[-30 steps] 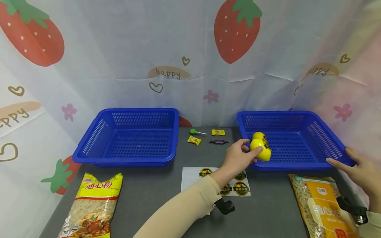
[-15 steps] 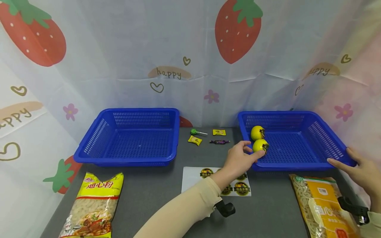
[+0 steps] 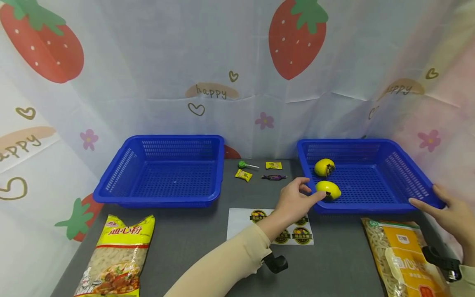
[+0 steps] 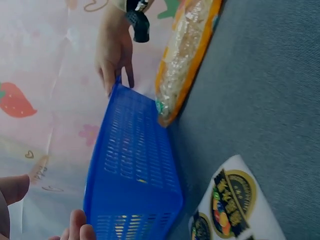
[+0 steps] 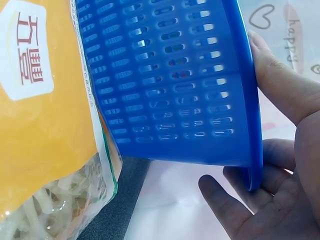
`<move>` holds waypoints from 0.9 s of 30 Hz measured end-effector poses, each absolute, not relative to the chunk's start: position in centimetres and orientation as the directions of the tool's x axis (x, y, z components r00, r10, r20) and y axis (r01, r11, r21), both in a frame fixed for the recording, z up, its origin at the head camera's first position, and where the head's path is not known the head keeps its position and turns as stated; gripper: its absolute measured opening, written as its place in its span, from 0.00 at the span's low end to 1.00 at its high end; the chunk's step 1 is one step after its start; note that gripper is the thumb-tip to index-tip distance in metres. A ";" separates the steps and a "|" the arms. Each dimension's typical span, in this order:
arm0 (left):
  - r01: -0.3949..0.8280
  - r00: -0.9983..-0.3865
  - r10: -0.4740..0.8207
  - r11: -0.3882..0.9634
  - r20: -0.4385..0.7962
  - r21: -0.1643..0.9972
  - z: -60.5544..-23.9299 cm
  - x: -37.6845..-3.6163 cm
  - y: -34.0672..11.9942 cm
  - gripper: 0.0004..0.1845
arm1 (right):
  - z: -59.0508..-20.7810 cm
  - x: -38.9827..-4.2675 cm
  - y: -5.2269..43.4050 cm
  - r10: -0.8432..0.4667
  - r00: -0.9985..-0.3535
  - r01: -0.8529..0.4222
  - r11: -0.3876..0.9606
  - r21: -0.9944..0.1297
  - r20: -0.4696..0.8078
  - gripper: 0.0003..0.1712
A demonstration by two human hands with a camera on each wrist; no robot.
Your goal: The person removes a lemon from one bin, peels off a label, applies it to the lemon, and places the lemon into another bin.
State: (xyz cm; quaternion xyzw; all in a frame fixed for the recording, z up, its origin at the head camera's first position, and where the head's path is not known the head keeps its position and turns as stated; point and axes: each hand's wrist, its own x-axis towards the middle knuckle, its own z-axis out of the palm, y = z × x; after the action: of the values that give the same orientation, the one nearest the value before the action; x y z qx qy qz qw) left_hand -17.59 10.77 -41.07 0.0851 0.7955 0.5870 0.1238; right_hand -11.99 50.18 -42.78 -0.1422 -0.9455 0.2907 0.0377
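Two yellow fruits with dark labels lie in the right blue basket (image 3: 371,141), one near its front left (image 3: 328,189), one behind it (image 3: 324,167). My left hand (image 3: 309,190) hovers at the basket's front left corner, fingers relaxed, its index tip at the nearer fruit and holding nothing. My right hand (image 3: 423,194) grips the basket's front right corner, thumb over the rim (image 5: 252,100) and fingers (image 5: 220,200) beneath. In the left wrist view the basket (image 4: 135,165) and my right hand (image 4: 115,50) show.
An empty blue basket (image 3: 174,138) stands at the left. Between the baskets lie a lollipop (image 3: 243,164) and three wrapped candies (image 3: 242,175). A sticker sheet (image 3: 241,216) sits under my left forearm. Pasta bags lie at front left (image 3: 118,251) and front right (image 3: 404,255).
My left hand lowered the yellow fruit it held into the right basket and let it go; the fruit now lies on its side. The right hand stayed on the rim.
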 end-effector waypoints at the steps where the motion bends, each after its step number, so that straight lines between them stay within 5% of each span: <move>1: -0.008 -0.954 0.284 0.297 -0.096 0.955 -41.2 -17.5 10.5 0.33 | -42.8 -12.0 50.2 0.291 -0.957 0.247 0.790 -0.562 -0.011 0.57; 27: 0.049 -0.903 0.430 0.169 -0.029 0.984 -40.6 -15.2 1.3 0.26 | -43.2 -12.4 50.1 0.234 -0.971 0.174 0.810 -0.560 0.037 0.56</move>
State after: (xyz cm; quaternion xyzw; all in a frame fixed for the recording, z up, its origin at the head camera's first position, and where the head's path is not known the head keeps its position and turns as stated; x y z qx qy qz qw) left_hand -15.24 1.26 -40.63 0.1597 0.7493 0.6243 0.1523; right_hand -12.37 50.07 -43.16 -0.1074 -0.9499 0.2887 0.0522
